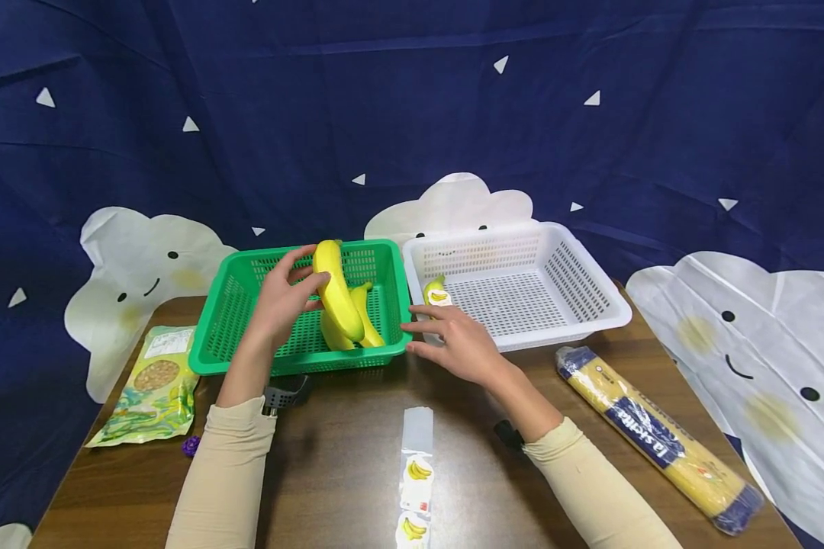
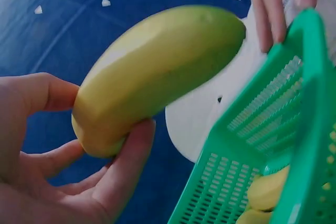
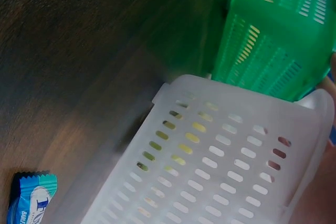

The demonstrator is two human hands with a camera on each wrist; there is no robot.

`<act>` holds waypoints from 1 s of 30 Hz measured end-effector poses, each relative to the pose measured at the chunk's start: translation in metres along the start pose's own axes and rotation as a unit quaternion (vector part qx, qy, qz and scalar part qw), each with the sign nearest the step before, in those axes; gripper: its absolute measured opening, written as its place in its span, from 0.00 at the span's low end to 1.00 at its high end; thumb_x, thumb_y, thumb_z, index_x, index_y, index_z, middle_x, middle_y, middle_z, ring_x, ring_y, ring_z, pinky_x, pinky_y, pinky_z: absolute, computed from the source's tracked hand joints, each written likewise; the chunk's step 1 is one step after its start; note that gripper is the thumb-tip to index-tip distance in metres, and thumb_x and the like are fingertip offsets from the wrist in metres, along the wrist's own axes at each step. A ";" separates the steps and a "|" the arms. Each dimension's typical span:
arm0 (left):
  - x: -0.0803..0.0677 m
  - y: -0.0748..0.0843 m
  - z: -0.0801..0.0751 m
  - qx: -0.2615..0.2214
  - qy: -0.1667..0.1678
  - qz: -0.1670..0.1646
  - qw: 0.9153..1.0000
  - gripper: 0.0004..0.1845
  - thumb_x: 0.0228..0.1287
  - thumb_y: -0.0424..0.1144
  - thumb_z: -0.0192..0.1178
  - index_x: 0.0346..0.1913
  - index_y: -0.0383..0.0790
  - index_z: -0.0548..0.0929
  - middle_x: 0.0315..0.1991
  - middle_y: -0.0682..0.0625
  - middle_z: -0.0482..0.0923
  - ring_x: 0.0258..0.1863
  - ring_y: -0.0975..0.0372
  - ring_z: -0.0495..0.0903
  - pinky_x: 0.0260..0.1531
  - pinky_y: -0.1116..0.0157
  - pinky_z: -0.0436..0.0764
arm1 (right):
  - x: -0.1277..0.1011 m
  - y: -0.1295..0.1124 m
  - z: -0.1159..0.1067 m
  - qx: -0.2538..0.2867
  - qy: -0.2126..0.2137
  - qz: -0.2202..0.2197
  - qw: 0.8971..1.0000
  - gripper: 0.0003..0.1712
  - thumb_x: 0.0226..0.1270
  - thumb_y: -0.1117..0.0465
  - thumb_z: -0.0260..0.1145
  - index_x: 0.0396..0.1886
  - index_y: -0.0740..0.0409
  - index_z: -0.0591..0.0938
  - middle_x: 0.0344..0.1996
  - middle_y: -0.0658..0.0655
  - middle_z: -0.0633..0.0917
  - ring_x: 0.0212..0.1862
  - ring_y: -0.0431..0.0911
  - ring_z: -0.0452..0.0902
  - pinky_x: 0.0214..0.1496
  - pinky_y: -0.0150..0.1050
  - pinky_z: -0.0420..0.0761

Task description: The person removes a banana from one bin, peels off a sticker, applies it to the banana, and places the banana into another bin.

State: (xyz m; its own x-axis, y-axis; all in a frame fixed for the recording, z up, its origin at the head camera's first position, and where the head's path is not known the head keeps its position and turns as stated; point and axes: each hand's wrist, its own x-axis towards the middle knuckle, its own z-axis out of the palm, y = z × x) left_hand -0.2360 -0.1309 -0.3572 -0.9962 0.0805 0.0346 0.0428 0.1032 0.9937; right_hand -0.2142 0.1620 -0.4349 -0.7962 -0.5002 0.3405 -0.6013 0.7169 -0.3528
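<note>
My left hand (image 1: 300, 280) grips a large yellow banana (image 1: 334, 288) above the green basket (image 1: 236, 286); in the left wrist view its thumb and fingers (image 2: 134, 150) wrap the banana (image 2: 157, 72). More bananas (image 1: 364, 324) lie in the basket under it. My right hand (image 1: 431, 337) is open, with its fingers stretched flat by the front corners where the green basket and the white basket (image 1: 590, 290) meet; I cannot tell if it touches them. Inside the white basket lies a small banana with a sticker (image 1: 436, 290).
A strip of banana stickers (image 1: 416, 476) lies on the wooden table (image 1: 343, 465) between my arms. A long pasta pack (image 1: 659, 438) lies at the right, and a bag of beans (image 1: 154, 385) at the left. A blue candy wrapper (image 3: 31, 198) lies beside the white basket.
</note>
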 end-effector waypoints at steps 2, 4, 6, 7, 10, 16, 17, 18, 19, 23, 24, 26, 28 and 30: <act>-0.010 -0.001 0.001 -0.017 -0.018 0.010 1.000 0.33 0.65 0.43 0.63 0.71 0.49 0.63 0.60 0.41 0.69 0.49 0.52 0.79 0.38 0.57 0.83 | 0.000 0.000 0.000 0.000 0.001 -0.001 1.000 0.21 0.62 0.39 0.65 0.52 0.37 0.85 0.61 0.45 0.76 0.61 0.46 0.69 0.57 0.49 0.73; -0.021 -0.002 0.002 -0.034 -0.039 0.020 0.998 0.32 0.66 0.42 0.62 0.71 0.49 0.63 0.60 0.40 0.69 0.48 0.52 0.80 0.38 0.57 0.83 | 0.000 0.000 0.000 -0.001 0.001 -0.003 1.000 0.21 0.62 0.38 0.65 0.52 0.37 0.85 0.61 0.45 0.76 0.61 0.46 0.69 0.57 0.48 0.72; -0.032 -0.004 0.004 -0.054 -0.064 0.027 0.996 0.32 0.67 0.40 0.61 0.71 0.48 0.63 0.60 0.40 0.69 0.48 0.51 0.80 0.39 0.56 0.83 | 0.000 0.000 0.000 -0.001 0.000 -0.003 1.000 0.21 0.62 0.38 0.65 0.52 0.36 0.85 0.61 0.45 0.76 0.61 0.46 0.69 0.57 0.48 0.72; -0.037 -0.005 0.006 -0.065 -0.076 0.031 0.994 0.31 0.67 0.39 0.61 0.71 0.48 0.63 0.60 0.39 0.69 0.47 0.51 0.81 0.39 0.55 0.83 | 0.000 0.000 0.000 -0.001 0.000 -0.003 1.000 0.21 0.62 0.38 0.65 0.52 0.36 0.85 0.61 0.45 0.76 0.61 0.46 0.69 0.57 0.48 0.72; -0.051 -0.011 0.011 -0.112 -0.121 0.037 0.986 0.31 0.67 0.36 0.60 0.70 0.48 0.63 0.60 0.38 0.68 0.49 0.49 0.80 0.41 0.52 0.81 | 0.000 0.000 0.000 0.001 0.002 -0.003 1.000 0.21 0.62 0.39 0.65 0.52 0.38 0.85 0.61 0.46 0.76 0.61 0.46 0.69 0.57 0.49 0.72; -0.074 -0.028 0.022 -0.162 -0.194 0.035 0.967 0.31 0.66 0.30 0.59 0.70 0.44 0.64 0.61 0.34 0.64 0.51 0.46 0.77 0.44 0.49 0.80 | -0.001 -0.001 -0.001 0.003 -0.002 0.002 1.000 0.21 0.62 0.39 0.65 0.52 0.38 0.85 0.61 0.46 0.76 0.61 0.46 0.69 0.58 0.48 0.72; -0.078 -0.032 0.024 -0.160 -0.201 0.032 0.966 0.31 0.66 0.30 0.59 0.70 0.44 0.65 0.61 0.34 0.64 0.51 0.45 0.77 0.44 0.49 0.79 | -0.001 -0.001 -0.001 0.003 -0.003 0.005 1.000 0.21 0.62 0.39 0.66 0.52 0.38 0.85 0.61 0.46 0.76 0.61 0.46 0.69 0.58 0.48 0.72; -0.082 -0.036 0.026 -0.158 -0.206 0.029 0.965 0.30 0.66 0.30 0.59 0.70 0.44 0.65 0.61 0.34 0.64 0.51 0.45 0.77 0.45 0.49 0.79 | -0.001 -0.001 -0.001 0.002 -0.003 0.008 1.000 0.21 0.62 0.39 0.66 0.52 0.38 0.85 0.61 0.46 0.76 0.61 0.46 0.69 0.58 0.48 0.72; -0.085 -0.040 0.027 -0.156 -0.213 0.026 0.964 0.30 0.66 0.30 0.59 0.69 0.44 0.65 0.61 0.34 0.64 0.51 0.45 0.77 0.45 0.49 0.79 | -0.002 -0.001 0.000 0.000 -0.004 0.010 1.000 0.21 0.62 0.39 0.66 0.52 0.37 0.85 0.61 0.45 0.76 0.61 0.45 0.69 0.58 0.48 0.72; -0.101 -0.058 0.029 -0.182 -0.249 0.028 0.951 0.30 0.66 0.28 0.57 0.70 0.39 0.63 0.60 0.31 0.65 0.48 0.46 0.79 0.43 0.49 0.80 | -0.002 -0.002 0.000 -0.005 -0.005 0.011 1.000 0.21 0.62 0.38 0.65 0.52 0.38 0.85 0.61 0.45 0.76 0.61 0.45 0.69 0.58 0.48 0.72; -0.104 -0.063 0.029 -0.192 -0.258 0.028 0.946 0.30 0.66 0.27 0.56 0.70 0.38 0.62 0.60 0.31 0.65 0.48 0.46 0.79 0.43 0.50 0.80 | -0.001 -0.002 0.000 -0.007 -0.006 0.009 1.000 0.21 0.63 0.38 0.64 0.53 0.38 0.85 0.61 0.45 0.75 0.62 0.45 0.69 0.58 0.48 0.72; -0.111 -0.071 0.028 -0.217 -0.275 0.024 0.936 0.30 0.67 0.25 0.54 0.71 0.36 0.61 0.60 0.30 0.66 0.49 0.46 0.79 0.42 0.51 0.81 | -0.001 -0.001 0.000 -0.010 -0.006 0.004 1.000 0.21 0.64 0.38 0.63 0.53 0.38 0.84 0.62 0.45 0.75 0.62 0.45 0.68 0.58 0.48 0.72; -0.117 -0.078 0.027 -0.240 -0.283 0.008 0.929 0.30 0.67 0.25 0.52 0.71 0.36 0.60 0.61 0.31 0.66 0.50 0.47 0.79 0.43 0.52 0.81 | -0.001 -0.001 0.000 -0.012 -0.005 0.002 1.000 0.21 0.64 0.38 0.62 0.54 0.36 0.84 0.62 0.45 0.75 0.62 0.45 0.68 0.56 0.48 0.73; -0.122 -0.085 0.026 -0.254 -0.280 -0.016 0.926 0.30 0.67 0.26 0.53 0.71 0.37 0.60 0.61 0.32 0.66 0.50 0.49 0.78 0.43 0.54 0.81 | -0.001 0.000 0.000 -0.013 -0.004 0.003 1.000 0.21 0.64 0.37 0.62 0.53 0.36 0.84 0.62 0.45 0.75 0.62 0.45 0.68 0.55 0.48 0.74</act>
State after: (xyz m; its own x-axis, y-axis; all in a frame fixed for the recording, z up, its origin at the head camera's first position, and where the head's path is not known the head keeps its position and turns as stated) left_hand -0.1158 -0.1234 -0.4492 -0.7938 0.6020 0.0860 -0.1682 -0.3533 0.9203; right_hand -0.2131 0.1623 -0.4351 -0.8001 -0.4995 0.3321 -0.5948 0.7322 -0.3319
